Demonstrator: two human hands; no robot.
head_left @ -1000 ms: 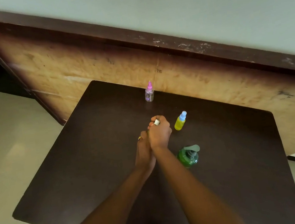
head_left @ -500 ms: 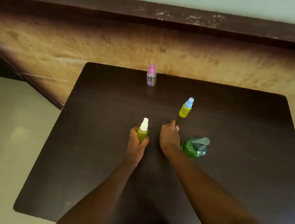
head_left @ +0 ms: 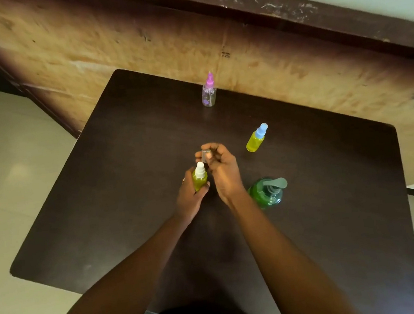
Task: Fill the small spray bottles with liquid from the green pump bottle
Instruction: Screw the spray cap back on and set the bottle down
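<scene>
Right hand point(head_left: 222, 170) newly aloft with cap point(head_left: 205, 156); left hand point(head_left: 190, 199) round bottle point(head_left: 200, 180)

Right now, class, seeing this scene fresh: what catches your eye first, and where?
First, the two hands meeting mid-table: the left hand holds a small yellow-green spray bottle with a white nozzle, and the right hand pinches a small clear cap near that nozzle. The round green pump bottle stands just right of the right wrist, and a clear pink-topped spray bottle stands at the table's far edge.
</scene>
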